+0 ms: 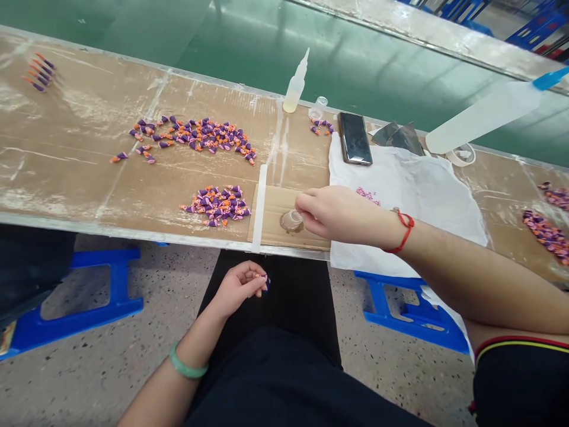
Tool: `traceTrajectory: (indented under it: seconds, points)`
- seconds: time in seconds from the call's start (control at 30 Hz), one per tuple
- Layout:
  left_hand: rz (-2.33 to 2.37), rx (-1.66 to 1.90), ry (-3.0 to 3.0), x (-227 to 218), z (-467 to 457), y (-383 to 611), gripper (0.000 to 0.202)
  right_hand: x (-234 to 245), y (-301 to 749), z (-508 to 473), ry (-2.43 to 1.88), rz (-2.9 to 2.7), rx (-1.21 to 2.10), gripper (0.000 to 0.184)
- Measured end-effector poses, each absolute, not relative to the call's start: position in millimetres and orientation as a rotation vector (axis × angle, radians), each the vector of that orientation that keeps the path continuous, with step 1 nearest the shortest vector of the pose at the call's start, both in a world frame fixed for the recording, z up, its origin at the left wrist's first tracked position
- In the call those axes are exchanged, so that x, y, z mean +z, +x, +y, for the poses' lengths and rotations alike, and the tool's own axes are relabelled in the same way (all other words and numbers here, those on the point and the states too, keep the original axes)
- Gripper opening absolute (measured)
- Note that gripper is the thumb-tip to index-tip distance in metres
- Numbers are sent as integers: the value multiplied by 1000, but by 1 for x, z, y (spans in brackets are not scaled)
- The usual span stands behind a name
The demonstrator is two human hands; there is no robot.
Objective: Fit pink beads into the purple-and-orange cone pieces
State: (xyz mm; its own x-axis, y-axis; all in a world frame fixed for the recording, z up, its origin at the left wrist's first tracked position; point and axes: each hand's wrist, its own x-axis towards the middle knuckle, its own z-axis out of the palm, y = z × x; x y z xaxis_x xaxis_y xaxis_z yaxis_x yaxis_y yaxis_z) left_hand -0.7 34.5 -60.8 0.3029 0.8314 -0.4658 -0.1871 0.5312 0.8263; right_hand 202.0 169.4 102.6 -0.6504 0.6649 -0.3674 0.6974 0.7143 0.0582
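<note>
My left hand (240, 286), below the table edge over my lap, pinches a small purple-and-orange figurine (267, 283); the fingers cover most of it. Over a cardboard piece (276, 232) at the table's front, my right hand (326, 212) is closed in a pinch. Its fingertips are beside a round, wet-looking glue puddle (290, 221), and whatever they hold is hidden. A white strip (260, 207) crosses the cardboard's left end. Left of it lies a pile of similar purple, pink and orange figurines (217, 204). Tiny pink pieces (367, 196) rest on a white cloth (400, 178) behind my right wrist.
A larger group of figurines (200, 135) lies farther back. Along the far edge stand a dropper bottle (296, 86), a clear cap (318, 108), a phone (354, 139), a tape roll (462, 155) and a large tilted white bottle (486, 115). Blue stools (118, 279) are below.
</note>
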Motion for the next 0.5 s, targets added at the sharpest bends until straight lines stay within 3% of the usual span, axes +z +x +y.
traceTrajectory:
  seconds: [0.2,0.4,0.5]
  points:
    - [1057,888,692,-49,29,0,40,106,212,165,1189,2741,-343,13]
    - [791,1173,649,14,31,11,38,114,213,127,1296,2529,-1785,15]
    - [734,1231,671,39,35,18,38,118,206,106,1274,2291,-2171,15]
